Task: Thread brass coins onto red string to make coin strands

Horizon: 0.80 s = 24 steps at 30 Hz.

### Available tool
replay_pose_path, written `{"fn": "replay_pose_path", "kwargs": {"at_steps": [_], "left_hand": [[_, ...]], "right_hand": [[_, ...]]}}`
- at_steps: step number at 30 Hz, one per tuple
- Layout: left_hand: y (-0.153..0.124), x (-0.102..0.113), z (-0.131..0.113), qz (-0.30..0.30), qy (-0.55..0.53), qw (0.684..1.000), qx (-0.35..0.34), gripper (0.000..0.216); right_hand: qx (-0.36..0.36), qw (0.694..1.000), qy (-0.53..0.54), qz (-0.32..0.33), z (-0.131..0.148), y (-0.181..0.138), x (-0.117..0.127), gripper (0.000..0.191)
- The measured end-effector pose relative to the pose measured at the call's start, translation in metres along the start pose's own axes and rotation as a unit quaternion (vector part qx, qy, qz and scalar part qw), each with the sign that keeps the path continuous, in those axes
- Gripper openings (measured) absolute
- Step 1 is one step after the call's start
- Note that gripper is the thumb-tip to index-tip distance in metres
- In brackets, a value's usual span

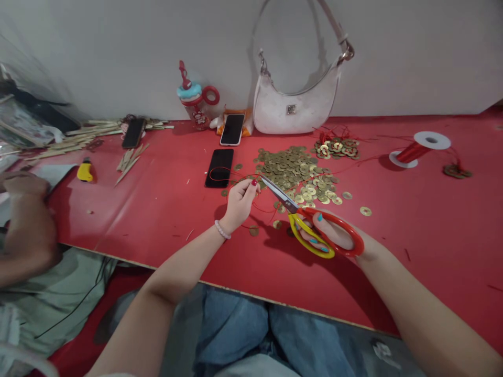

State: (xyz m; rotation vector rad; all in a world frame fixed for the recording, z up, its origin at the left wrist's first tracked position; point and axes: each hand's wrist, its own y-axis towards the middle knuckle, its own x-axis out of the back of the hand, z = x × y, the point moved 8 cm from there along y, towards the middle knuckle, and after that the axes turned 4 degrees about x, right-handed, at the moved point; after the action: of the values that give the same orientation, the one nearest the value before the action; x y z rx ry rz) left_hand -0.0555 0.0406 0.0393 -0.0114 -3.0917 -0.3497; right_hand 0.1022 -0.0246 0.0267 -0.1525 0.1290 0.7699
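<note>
My left hand (pixel 240 203) is closed in a pinch on thin red string (pixel 264 210), which loops out around the fingers and over the table. In my right hand (pixel 328 230) is a pair of scissors (pixel 293 205) with one red and one yellow handle. The blades look nearly closed, and their tips point at the string right beside my left fingertips. Behind both hands lies a heap of brass-coloured coins with holes (pixel 288 166). A few loose coins (pixel 253 230) are scattered nearer to me.
A spool of red string (pixel 416 149) stands at the right, near a small coin bundle (pixel 457 170). Coins tied with red string (pixel 338 148) lie before a white handbag (pixel 296 107). Phones (pixel 220 167) and a cup (pixel 196 107) are behind my left hand. Another person's arm (pixel 29 225) rests at the left.
</note>
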Motion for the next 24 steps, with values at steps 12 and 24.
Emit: {"fn": "replay_pose_path", "kwargs": {"at_steps": [12,24], "left_hand": [[0.0003,-0.001,0.0024,0.007,-0.019,1.0,0.009,0.035],[-0.0002,-0.0009,0.0037,0.008,-0.032,0.999,0.015,0.035]], "right_hand": [[-0.008,1.0,-0.027,-0.005,-0.0006,0.0001,0.0016,0.037],[-0.041,0.999,-0.023,-0.023,0.0005,-0.0043,-0.0021,0.04]]}}
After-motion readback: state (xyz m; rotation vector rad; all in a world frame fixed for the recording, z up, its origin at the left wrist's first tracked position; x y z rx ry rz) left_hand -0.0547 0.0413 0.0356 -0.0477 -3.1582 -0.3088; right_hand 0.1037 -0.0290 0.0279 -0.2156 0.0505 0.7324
